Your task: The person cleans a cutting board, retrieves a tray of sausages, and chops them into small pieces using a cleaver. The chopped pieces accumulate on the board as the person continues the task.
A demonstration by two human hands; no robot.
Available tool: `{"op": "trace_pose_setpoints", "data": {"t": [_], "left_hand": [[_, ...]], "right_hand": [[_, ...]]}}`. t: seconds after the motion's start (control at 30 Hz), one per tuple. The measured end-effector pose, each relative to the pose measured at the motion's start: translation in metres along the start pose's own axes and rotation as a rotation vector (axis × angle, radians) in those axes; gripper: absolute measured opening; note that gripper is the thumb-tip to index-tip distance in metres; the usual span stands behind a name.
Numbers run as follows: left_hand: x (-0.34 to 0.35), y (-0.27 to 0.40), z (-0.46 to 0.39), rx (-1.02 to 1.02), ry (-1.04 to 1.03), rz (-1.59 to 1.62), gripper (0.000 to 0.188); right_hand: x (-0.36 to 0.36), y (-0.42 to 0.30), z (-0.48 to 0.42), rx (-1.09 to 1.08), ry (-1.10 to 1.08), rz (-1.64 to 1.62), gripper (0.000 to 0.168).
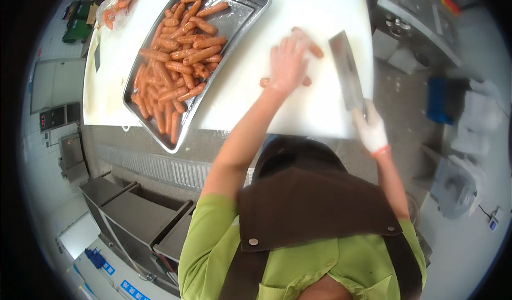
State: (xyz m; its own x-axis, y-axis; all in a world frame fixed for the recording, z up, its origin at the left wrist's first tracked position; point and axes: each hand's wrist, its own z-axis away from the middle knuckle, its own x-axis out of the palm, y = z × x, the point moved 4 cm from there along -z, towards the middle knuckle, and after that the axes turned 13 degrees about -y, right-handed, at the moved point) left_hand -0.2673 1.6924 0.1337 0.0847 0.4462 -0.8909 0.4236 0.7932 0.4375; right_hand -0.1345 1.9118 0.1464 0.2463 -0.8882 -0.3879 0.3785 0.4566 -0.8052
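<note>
My bare left hand (289, 65) is blurred and spread palm down over the white cutting surface (240, 104). Its fingertips overlap an orange-brown sausage (316, 50) lying at a slant. Beneath the palm a second sausage (264, 82) lies crosswise, only its two ends showing; whether the hand grips either is unclear. In a white glove, my right hand (370, 130) holds a broad-bladed cleaver (347, 70) by its handle, right of the sausages, blade pointing away from me. A metal tray (244, 24) at left holds a heap of many sausages (180, 52).
A clear plastic bag with orange pieces (116, 8) lies at the far left corner. The tray's near corner juts past the table's front edge. A floor drain grate (160, 164) and steel cabinets (136, 212) are behind at left; a blue crate (438, 100) stands at right.
</note>
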Motion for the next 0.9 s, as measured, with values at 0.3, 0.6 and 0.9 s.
{"op": "trace_pose_setpoints", "data": {"t": [0.3,0.6,0.9], "left_hand": [[0.027,-0.017,0.005,0.259,-0.335,0.018,0.032],[-0.025,-0.035,0.086,0.204,-0.102,0.074,0.035],[-0.007,-0.057,0.105,0.004,0.211,0.316,0.023]], "right_hand": [[0.002,-0.001,0.014,0.083,0.014,-0.021,0.026],[0.028,-0.021,0.005,0.018,-0.221,0.214,0.032],[0.046,-0.028,-0.009,-0.165,-0.268,0.383,0.032]]}}
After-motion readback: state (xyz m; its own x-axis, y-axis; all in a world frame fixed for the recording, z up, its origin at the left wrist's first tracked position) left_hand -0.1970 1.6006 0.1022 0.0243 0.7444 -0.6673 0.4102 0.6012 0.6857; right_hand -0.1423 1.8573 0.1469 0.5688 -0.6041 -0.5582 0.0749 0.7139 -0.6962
